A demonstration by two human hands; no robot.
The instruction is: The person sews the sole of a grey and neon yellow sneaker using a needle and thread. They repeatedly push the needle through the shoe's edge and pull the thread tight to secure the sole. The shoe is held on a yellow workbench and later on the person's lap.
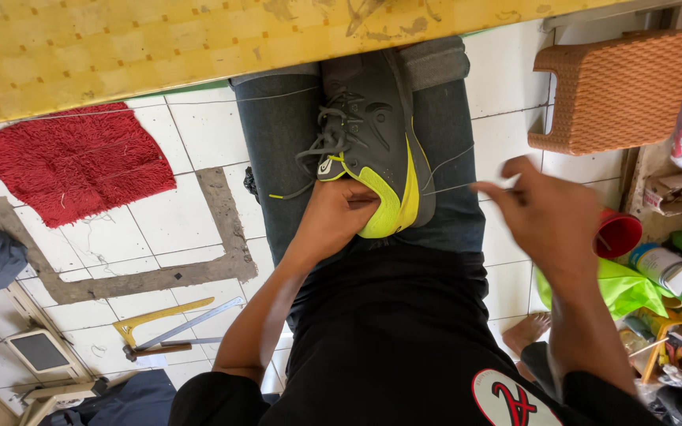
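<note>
A dark grey sports shoe (372, 130) with a neon yellow heel and sole edge lies on my lap, toe pointing away from me. My left hand (339, 214) reaches into the shoe's opening at the heel and holds it steady. My right hand (542, 209) is raised to the right of the shoe, its fingers pinched on a thin pale thread (447, 188) that runs taut from the shoe's side. A second strand of thread (447, 162) arcs above it across my jeans.
A yellow worktop (159, 43) spans the top. On the white tiled floor lie a red mat (76, 162) and a hacksaw (171, 325) at left. A woven brown stool (617, 87), a red cup (617, 234) and cluttered tins and bags stand at right.
</note>
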